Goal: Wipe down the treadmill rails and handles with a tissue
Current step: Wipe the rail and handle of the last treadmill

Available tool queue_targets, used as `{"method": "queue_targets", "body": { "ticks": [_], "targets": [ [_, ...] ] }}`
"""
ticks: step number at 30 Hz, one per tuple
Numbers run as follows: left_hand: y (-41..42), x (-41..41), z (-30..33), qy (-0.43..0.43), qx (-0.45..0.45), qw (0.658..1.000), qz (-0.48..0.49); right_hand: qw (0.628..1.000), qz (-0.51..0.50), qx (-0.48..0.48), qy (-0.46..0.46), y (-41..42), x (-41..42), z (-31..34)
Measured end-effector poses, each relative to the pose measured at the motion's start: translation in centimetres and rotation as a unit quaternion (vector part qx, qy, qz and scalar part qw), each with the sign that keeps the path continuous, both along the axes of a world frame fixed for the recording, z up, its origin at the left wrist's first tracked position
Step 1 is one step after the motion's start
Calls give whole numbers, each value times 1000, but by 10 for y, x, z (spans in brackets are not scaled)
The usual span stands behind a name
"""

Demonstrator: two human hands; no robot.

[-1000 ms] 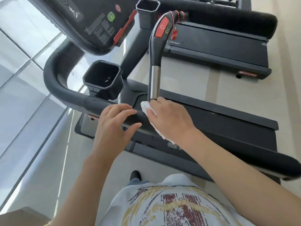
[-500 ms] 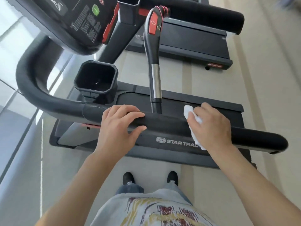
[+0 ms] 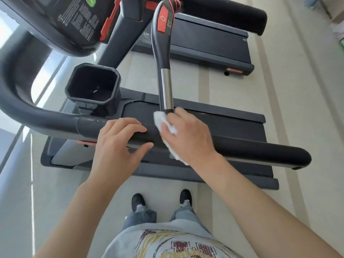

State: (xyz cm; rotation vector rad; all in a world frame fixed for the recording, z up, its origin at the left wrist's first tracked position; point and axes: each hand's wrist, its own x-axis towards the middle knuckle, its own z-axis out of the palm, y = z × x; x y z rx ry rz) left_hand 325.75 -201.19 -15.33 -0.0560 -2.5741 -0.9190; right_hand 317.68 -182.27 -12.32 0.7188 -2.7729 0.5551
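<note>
Two hands on the rail (image 3: 251, 148), side by side. Left hand (image 3: 119, 144) lies over the black bar, fingers only gently bent across the top and thumb reaching under its near edge, gripping nothing else. Right hand (image 3: 188, 136) is just beside it, fingers curled over a crumpled white tissue (image 3: 161, 118), pressing it down onto the rail right where the upright handle (image 3: 165, 71) meets the bar. Tissue pokes out past the fingertips against the chrome part of that handle, and a tail of it hangs below the wrist. Cup holder (image 3: 93, 86) sits left of the handle, console (image 3: 61, 21) up at the top left. Belt deck (image 3: 232, 125) lies beyond the rail, and two black shoes (image 3: 138, 201) stand on the pale floor (image 3: 307, 108) below.
</note>
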Motion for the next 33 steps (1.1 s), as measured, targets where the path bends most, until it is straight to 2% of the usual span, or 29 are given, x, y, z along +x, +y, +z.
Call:
{"method": "queue_targets", "body": {
  "ticks": [5,8,11,14,17,20,28,29,31,33],
  "targets": [
    [19,1,3,1,-36,999,24,991,-98,60,-76,113,-15,6],
    [34,-1,3,0,-52,999,9,984,-122,82,-98,134,-19,8],
    [50,-3,3,-5,-65,998,3,980,-89,121,-131,112,-24,14],
    [66,-6,5,-14,-70,997,9,968,-24,137,-209,80,-42,18],
    [89,-12,7,-27,-71,997,-3,947,31,103,-301,59,-59,19],
    [113,-19,8,-30,-61,998,-12,937,69,75,-333,67,-67,17],
    [129,-23,2,-35,-9,999,26,961,58,113,-246,196,-62,19],
    [130,-24,2,-40,-6,999,30,968,51,117,-218,209,-59,16],
    [132,-24,4,-45,0,998,40,988,53,115,-90,220,-51,9],
    [133,-24,6,-47,7,997,52,993,68,99,17,211,-42,5]
  ]
}}
